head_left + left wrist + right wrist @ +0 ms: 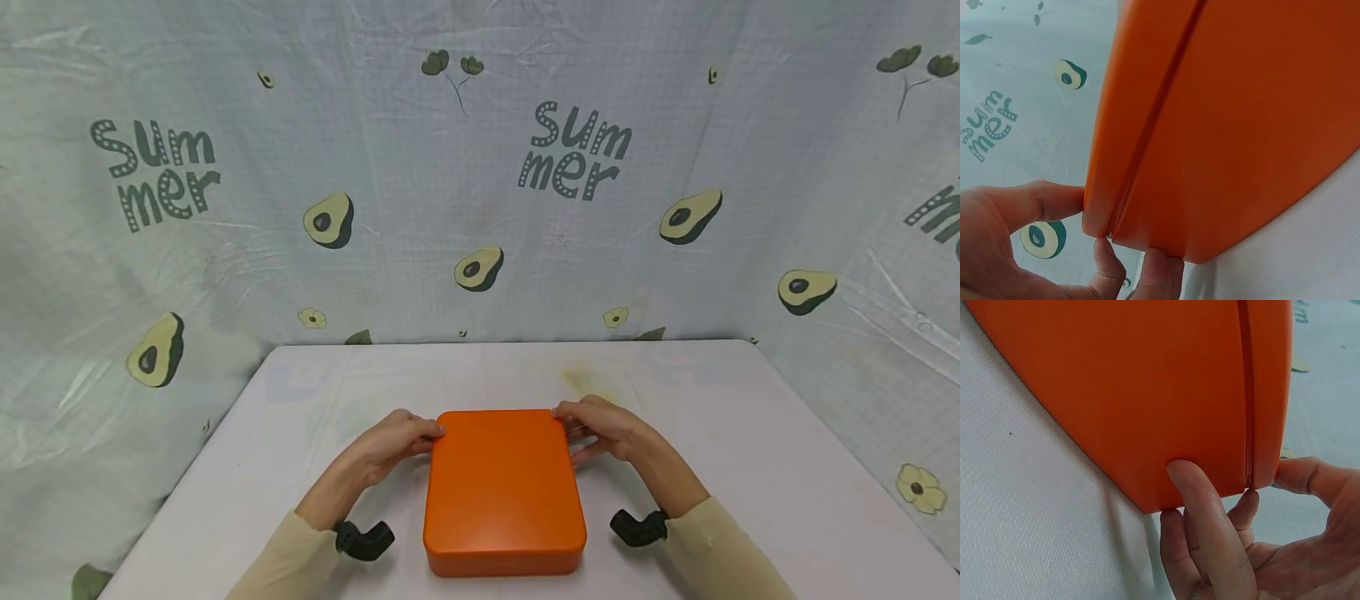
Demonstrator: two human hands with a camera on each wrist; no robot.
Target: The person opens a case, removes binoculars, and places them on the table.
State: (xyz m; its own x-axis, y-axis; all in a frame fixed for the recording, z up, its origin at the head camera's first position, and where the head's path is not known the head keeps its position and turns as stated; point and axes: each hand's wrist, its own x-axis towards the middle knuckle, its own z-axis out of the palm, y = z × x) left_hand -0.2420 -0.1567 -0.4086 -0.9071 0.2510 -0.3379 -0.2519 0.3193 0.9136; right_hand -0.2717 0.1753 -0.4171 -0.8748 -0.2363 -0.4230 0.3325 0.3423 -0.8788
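Observation:
An orange box (504,487) with rounded corners lies on the table, its lid on top. A narrow seam runs between the lid (1138,69) and the deeper lower part (1241,125). My left hand (392,443) grips the far left corner: the thumb presses on the lid, one fingertip sits at the seam and another touches the lower part. At the far right corner my right hand (603,427) holds the box likewise, thumb on the lid's top edge and a fingertip by the seam (1249,425). One of its fingers lies along the side wall. The box's inside is hidden.
The white table (337,379) has a faint yellowish stain (585,382) toward its far edge. Behind and beside it hangs a pale curtain (405,167) printed with avocados, flowers and lettering. Each wrist carries a black curved mount (365,542).

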